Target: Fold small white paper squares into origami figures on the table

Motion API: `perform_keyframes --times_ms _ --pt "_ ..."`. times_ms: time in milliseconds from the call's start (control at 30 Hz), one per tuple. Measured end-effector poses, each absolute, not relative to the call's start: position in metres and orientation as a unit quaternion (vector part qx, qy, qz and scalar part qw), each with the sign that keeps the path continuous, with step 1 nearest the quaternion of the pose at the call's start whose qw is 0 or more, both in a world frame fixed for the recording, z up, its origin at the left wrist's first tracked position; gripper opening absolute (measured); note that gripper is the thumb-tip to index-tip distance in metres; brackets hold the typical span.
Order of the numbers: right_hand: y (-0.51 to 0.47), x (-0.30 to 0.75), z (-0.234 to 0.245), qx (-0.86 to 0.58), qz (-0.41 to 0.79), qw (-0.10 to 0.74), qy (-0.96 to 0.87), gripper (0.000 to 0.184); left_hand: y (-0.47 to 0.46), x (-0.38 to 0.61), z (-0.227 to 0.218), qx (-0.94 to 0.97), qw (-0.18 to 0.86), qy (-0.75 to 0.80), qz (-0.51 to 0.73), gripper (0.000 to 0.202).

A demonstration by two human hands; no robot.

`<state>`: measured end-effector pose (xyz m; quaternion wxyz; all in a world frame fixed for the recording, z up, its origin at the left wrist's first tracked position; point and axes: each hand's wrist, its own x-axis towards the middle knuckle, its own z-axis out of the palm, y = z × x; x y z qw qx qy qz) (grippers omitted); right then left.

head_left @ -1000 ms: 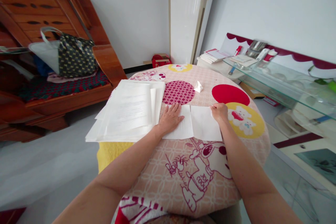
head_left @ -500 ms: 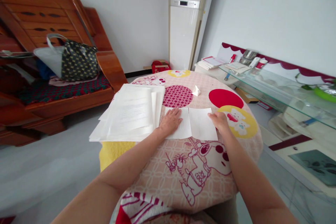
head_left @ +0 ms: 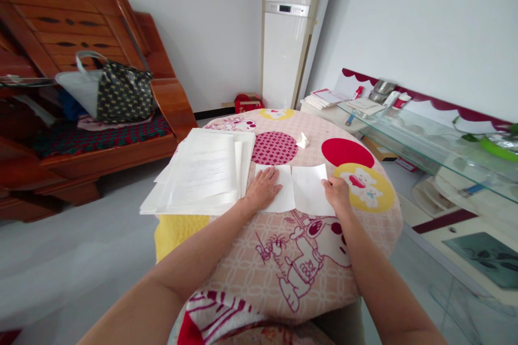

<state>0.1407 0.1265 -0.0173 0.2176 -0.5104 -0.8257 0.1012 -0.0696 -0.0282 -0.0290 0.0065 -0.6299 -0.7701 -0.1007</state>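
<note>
A creased white sheet of paper [head_left: 301,190] lies on a round table [head_left: 311,280] covered with a pink cartoon-print cloth. My left hand [head_left: 264,188] rests flat on the sheet's left half, fingers stretched out. My right hand [head_left: 336,194] sits at the sheet's right edge with fingers curled, pinching that edge. A thick stack of white papers [head_left: 202,170] lies just left of my left hand, hanging over the table's edge.
A small crumpled paper scrap [head_left: 301,140] lies farther back on the table. A wooden bench [head_left: 101,140] with a patterned bag [head_left: 119,94] stands left. A glass shelf [head_left: 424,129] with books and containers runs along the right. A tall white air-conditioner cabinet [head_left: 285,32] stands behind.
My right hand has slid a little down and inward along the sheet's right edge. My left hand stays flat on the paper. The camera has tilted slightly.
</note>
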Motion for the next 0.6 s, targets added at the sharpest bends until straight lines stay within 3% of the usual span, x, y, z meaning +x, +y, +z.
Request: perform_keyframes --times_ms 600 --pt "0.1265 0.1444 -0.0117 -0.518 0.149 0.237 -0.808 0.036 -0.0294 -0.0686 -0.0282 -0.629 0.015 -0.771 -0.1 0.053"
